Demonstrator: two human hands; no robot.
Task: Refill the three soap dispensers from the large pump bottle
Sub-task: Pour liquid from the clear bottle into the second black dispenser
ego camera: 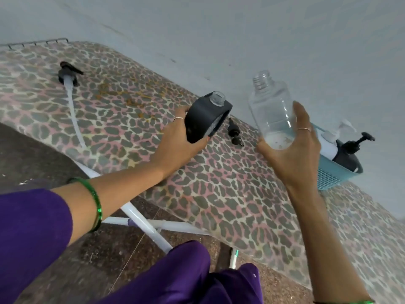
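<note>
My left hand (178, 139) grips a dark grey bottle (205, 116) with its cap off and its clear neck open, standing on the leopard-print ironing board (219, 194). My right hand (295, 148) holds a clear square bottle (271, 110) off the board; it is uncapped and almost empty, with a little residue at its bottom. A large pump head with a long white tube (71, 99) lies on the board at the far left. A small black pump (234, 133) lies between the two bottles.
A blue basket (335, 174) at the board's far right holds a white dispenser (333, 137) and a black dispenser (350, 154), both with pumps on. A wall runs close behind the board. White board legs (144, 222) and a dark stone floor lie below.
</note>
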